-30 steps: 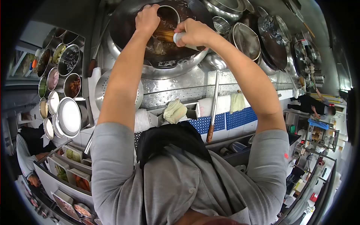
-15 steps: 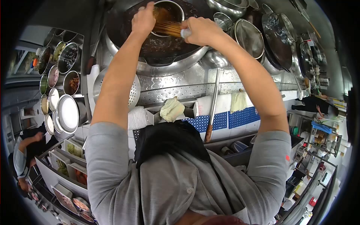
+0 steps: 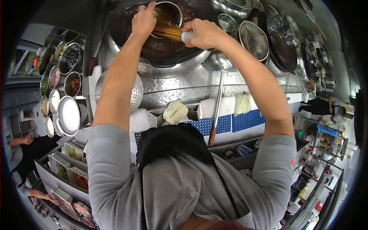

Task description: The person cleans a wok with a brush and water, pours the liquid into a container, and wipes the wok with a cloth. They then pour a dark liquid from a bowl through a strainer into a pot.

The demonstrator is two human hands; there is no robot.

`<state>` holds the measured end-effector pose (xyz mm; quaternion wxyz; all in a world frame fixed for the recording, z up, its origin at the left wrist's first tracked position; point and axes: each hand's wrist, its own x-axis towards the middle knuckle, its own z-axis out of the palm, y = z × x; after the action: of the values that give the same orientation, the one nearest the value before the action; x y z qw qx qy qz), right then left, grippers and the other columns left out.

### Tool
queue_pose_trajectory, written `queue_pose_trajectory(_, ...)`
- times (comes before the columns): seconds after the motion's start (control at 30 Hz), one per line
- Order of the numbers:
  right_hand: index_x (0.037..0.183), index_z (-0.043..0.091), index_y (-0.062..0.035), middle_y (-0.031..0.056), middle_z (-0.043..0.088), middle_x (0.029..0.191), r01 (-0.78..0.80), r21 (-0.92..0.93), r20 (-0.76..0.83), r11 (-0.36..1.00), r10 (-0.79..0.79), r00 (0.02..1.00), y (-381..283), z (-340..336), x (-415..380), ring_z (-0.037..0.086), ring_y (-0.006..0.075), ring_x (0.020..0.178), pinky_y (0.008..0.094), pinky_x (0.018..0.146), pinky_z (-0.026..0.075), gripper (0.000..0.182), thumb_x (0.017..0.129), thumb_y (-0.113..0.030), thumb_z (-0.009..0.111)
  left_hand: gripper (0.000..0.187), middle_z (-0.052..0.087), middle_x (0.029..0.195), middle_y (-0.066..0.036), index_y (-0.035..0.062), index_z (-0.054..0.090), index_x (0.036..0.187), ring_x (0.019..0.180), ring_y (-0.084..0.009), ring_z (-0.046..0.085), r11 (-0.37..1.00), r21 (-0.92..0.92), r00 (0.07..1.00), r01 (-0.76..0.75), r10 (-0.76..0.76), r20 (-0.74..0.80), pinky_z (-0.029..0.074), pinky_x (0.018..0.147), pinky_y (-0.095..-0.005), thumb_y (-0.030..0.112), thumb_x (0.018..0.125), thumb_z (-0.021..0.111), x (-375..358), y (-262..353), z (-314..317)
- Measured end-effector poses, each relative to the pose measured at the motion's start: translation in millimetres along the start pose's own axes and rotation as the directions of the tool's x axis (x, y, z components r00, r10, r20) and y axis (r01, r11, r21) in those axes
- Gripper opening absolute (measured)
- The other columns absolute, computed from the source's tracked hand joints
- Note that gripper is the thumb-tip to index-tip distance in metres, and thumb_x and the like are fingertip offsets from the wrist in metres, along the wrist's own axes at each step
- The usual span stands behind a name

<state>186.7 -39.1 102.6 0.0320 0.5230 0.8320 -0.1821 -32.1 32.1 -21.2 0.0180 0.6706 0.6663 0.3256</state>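
Two hands: both work inside the wok at twelve o'clock, arms stretched up from the grey-sleeved shoulders.
Bamboo brush (image 3: 168, 32): a bundle of thin tan splints, fanned at the left end, bound into a pale handle at the right; it lies nearly level, bristles against the small bowl's inside.
Right hand (image 3: 205, 33): fingers wrapped tight round the brush's pale handle, knuckles up.
Small bowl (image 3: 170, 15): round steel, shiny rim, brown wetness inside; it sits tilted in the wok, mouth turned toward the brush.
Left hand (image 3: 143, 19): curled over the bowl's left rim, clamped on it, thumb side hidden.
Wok (image 3: 168, 53): large, dark and wet within, broad steel collar round it, at twelve o'clock of the view.
Strainer (image 3: 253, 40): mesh, round, at one o'clock, just beside the wok, among stacked steel pans.
Perforated ladle (image 3: 136, 94): pale disc at ten o'clock, below the wok's collar.
Long-handled tool (image 3: 217, 107): steel shaft with wooden grip, lying upright across the ledge at centre.
Folded cloth (image 3: 175, 112): yellowish, in a steel tray just below the ledge.
Seasoning pots (image 3: 61, 73): steel rounds in rows at nine o'clock, some lidded.
Other people: dark-clothed figures at eight and three o'clock, well apart.
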Motion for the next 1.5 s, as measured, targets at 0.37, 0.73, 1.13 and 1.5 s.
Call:
queue_pose_trajectory(0.37, 0.11, 0.07, -0.0108, 0.0168, 0.074, 0.102, -0.016, -0.146, -0.047, 0.989, 0.009, 0.999, 0, 13, -14, 0.071, 0.0354, 0.097, 0.0437, 0.088, 0.057, 0.034, 0.077, -0.019, 0.074, 0.033, 0.06, 0.111, -0.025, 0.0104, 0.058, 0.119, 0.102, -0.0452, 0.064, 0.992, 0.05, 0.983, -0.112, 0.104, 0.148, 0.053, 0.087, -0.054, 0.002, 0.088, 0.053, 8, 42, -3)
queue_pose_trajectory(0.73, 0.109, 0.074, -0.0144, 0.0175, 0.073, 0.107, -0.085, 0.024, -0.085, 0.996, 0.087, 0.993, -2, 39, 11, 0.072, 0.036, 0.096, 0.0423, 0.085, 0.058, 0.033, 0.077, -0.02, 0.07, 0.028, 0.065, 0.114, -0.02, 0.0097, 0.064, 0.118, 0.099, -0.0381, 0.07, 0.893, 0.216, 0.911, -0.395, 0.349, 0.22, 0.057, 0.082, -0.0484, 0.009, 0.091, 0.054, 20, 34, 23)
queue_pose_trajectory(1.13, 0.112, 0.071, -0.0116, 0.016, 0.074, 0.106, -0.107, 0.025, -0.036, 0.994, 0.108, 0.993, 12, 31, 9, 0.07, 0.0326, 0.104, 0.0418, 0.09, 0.056, 0.038, 0.077, -0.025, 0.076, 0.078, 0.057, 0.114, -0.034, 0.0319, 0.036, 0.152, 0.09, -0.0546, 0.064, 0.997, -0.027, 0.993, -0.069, 0.071, 0.091, 0.054, 0.083, -0.0572, 0.003, 0.083, 0.059, -42, 15, 28)
queue_pose_trajectory(1.5, 0.107, 0.071, -0.0081, 0.0174, 0.074, 0.102, -0.011, -0.19, -0.061, 0.982, -0.001, 0.998, 5, 35, -1, 0.071, 0.0335, 0.1, 0.0426, 0.087, 0.058, 0.028, 0.081, -0.018, 0.067, 0.067, 0.056, 0.12, -0.028, 0.0237, 0.047, 0.144, 0.097, -0.0476, 0.066, 0.961, 0.108, 0.962, -0.255, 0.242, 0.126, 0.055, 0.082, -0.0549, 0.002, 0.083, 0.061, -11, 23, 13)
